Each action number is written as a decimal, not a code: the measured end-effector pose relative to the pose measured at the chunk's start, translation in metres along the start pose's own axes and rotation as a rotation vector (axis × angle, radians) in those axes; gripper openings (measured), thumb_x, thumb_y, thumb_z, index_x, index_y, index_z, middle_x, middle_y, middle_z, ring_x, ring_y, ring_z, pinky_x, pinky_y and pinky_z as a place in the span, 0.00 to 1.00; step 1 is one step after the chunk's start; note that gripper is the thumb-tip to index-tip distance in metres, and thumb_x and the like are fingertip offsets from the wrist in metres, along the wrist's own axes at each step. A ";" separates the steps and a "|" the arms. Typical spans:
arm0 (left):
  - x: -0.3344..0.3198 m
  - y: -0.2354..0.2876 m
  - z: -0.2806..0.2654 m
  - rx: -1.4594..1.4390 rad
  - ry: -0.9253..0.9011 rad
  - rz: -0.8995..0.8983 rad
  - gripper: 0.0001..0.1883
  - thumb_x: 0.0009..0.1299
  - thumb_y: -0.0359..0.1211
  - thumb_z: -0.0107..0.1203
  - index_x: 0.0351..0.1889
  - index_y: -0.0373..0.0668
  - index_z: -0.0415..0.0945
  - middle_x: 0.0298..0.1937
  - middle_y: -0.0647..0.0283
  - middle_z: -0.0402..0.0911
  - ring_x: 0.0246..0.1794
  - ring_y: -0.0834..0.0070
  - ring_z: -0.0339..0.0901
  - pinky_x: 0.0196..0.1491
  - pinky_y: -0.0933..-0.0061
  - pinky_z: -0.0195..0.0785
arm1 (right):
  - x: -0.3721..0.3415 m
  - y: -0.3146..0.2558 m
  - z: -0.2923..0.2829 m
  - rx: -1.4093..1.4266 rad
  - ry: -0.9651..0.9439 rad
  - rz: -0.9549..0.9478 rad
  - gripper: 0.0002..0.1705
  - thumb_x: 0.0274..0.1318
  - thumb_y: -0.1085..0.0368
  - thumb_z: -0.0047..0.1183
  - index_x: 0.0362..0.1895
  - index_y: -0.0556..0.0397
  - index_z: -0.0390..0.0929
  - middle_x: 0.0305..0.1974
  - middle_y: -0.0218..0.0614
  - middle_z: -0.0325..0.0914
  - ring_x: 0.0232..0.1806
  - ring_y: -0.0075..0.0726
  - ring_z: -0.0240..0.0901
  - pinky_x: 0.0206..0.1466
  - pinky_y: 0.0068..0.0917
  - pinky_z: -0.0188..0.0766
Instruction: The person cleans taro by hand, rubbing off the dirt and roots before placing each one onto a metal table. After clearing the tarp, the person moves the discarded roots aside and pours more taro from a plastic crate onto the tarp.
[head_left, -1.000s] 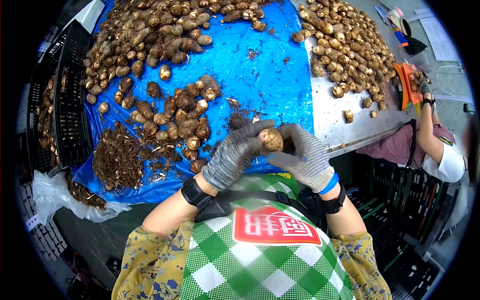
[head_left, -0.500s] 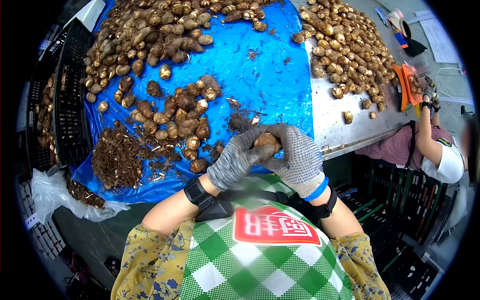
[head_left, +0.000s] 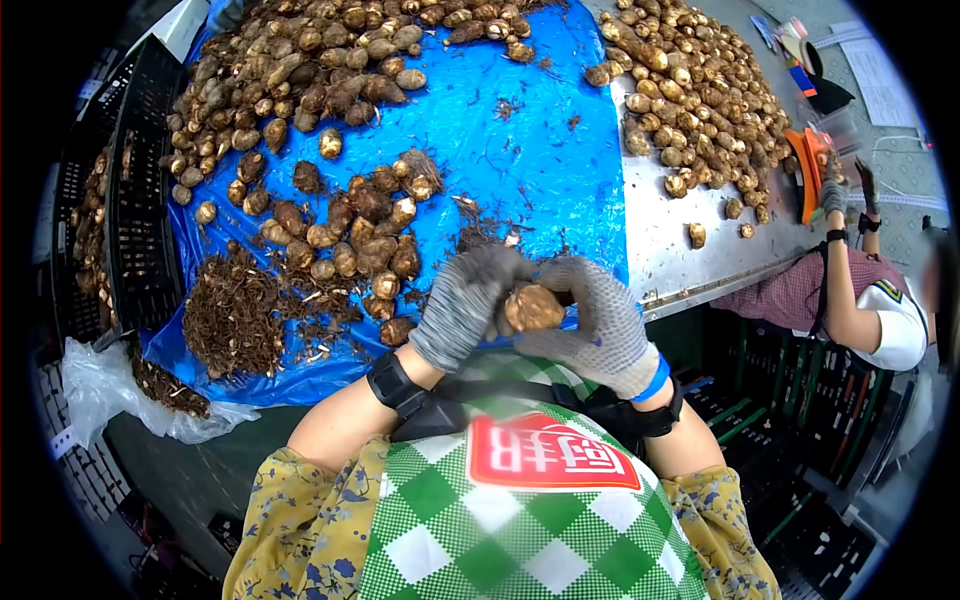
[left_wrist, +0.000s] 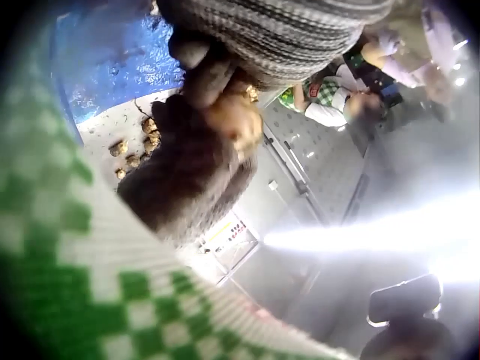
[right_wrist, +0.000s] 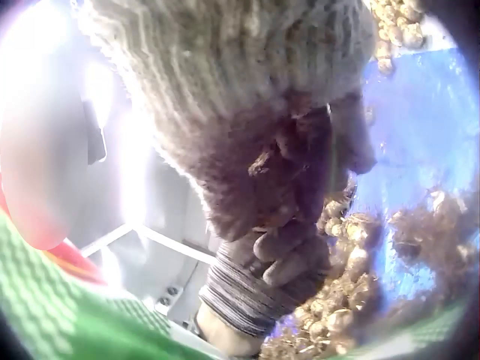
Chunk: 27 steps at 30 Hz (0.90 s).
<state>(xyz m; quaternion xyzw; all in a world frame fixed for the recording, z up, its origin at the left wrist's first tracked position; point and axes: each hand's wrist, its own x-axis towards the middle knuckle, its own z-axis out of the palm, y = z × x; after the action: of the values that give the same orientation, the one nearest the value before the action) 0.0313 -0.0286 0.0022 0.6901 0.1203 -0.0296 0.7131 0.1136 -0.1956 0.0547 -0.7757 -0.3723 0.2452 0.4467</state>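
Close to the apron, both gloved hands meet around one brown tuber (head_left: pixel 533 308). The left hand (head_left: pixel 465 305), in a dark grey glove, grips it from the left. On the other side the right hand (head_left: pixel 602 325), in a paler dotted glove, curls its fingers and thumb about it. In the left wrist view the tuber (left_wrist: pixel 238 124) shows pale between the left hand (left_wrist: pixel 277 34) and dark glove fingers. The right wrist view has the right hand (right_wrist: pixel 247 112) over the left hand (right_wrist: pixel 262 277), with the tuber mostly hidden.
Several tubers (head_left: pixel 370 205) and a root heap (head_left: pixel 235 318) lie on the blue sheet (head_left: pixel 520 130). Another pile (head_left: pixel 700 100) covers the metal table (head_left: pixel 660 220). A black crate (head_left: pixel 145 220) stands left; another person (head_left: pixel 850 290) works at right.
The tuber has turned in the hands and moved slightly toward the apron. The right fingers have shifted around it. At the right, the other person's hands have moved apart.
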 end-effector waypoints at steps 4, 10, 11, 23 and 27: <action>0.001 -0.014 0.004 -0.781 0.089 -0.273 0.22 0.78 0.45 0.39 0.48 0.35 0.75 0.34 0.65 0.81 0.21 0.85 0.72 0.25 0.83 0.66 | 0.000 0.003 0.000 0.199 0.173 -0.069 0.32 0.34 0.60 0.73 0.47 0.55 0.75 0.45 0.45 0.75 0.47 0.46 0.74 0.50 0.36 0.71; -0.001 -0.003 0.009 -1.060 -0.307 -0.208 0.29 0.73 0.52 0.47 0.62 0.39 0.65 0.51 0.58 0.77 0.46 0.73 0.78 0.41 0.76 0.77 | 0.008 0.007 -0.001 -0.121 0.237 -0.199 0.36 0.30 0.65 0.72 0.51 0.52 0.75 0.50 0.46 0.73 0.53 0.53 0.70 0.57 0.43 0.67; -0.001 0.000 0.010 -1.012 -0.210 -0.190 0.29 0.73 0.51 0.48 0.62 0.39 0.65 0.52 0.59 0.77 0.47 0.74 0.77 0.42 0.76 0.76 | 0.010 0.003 -0.001 -0.168 0.323 -0.196 0.31 0.30 0.63 0.73 0.45 0.53 0.76 0.45 0.45 0.75 0.48 0.49 0.73 0.51 0.40 0.70; -0.007 0.000 0.007 -0.344 -0.197 -0.044 0.32 0.67 0.46 0.60 0.63 0.39 0.65 0.55 0.61 0.74 0.53 0.72 0.73 0.55 0.70 0.70 | 0.004 0.004 -0.004 -0.447 0.185 -0.149 0.14 0.51 0.59 0.62 0.23 0.52 0.73 0.18 0.42 0.70 0.18 0.48 0.69 0.22 0.36 0.63; -0.009 0.007 0.008 -0.735 -0.228 -0.127 0.31 0.67 0.45 0.60 0.63 0.41 0.64 0.53 0.62 0.74 0.50 0.74 0.74 0.47 0.72 0.74 | -0.003 0.011 -0.015 -0.067 0.303 0.168 0.08 0.53 0.65 0.59 0.29 0.55 0.73 0.23 0.39 0.73 0.23 0.37 0.71 0.27 0.32 0.66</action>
<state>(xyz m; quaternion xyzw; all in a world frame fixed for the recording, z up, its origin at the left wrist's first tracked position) 0.0247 -0.0368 0.0111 0.3719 0.0855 -0.1052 0.9183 0.1265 -0.2088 0.0526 -0.8466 -0.2425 0.1495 0.4495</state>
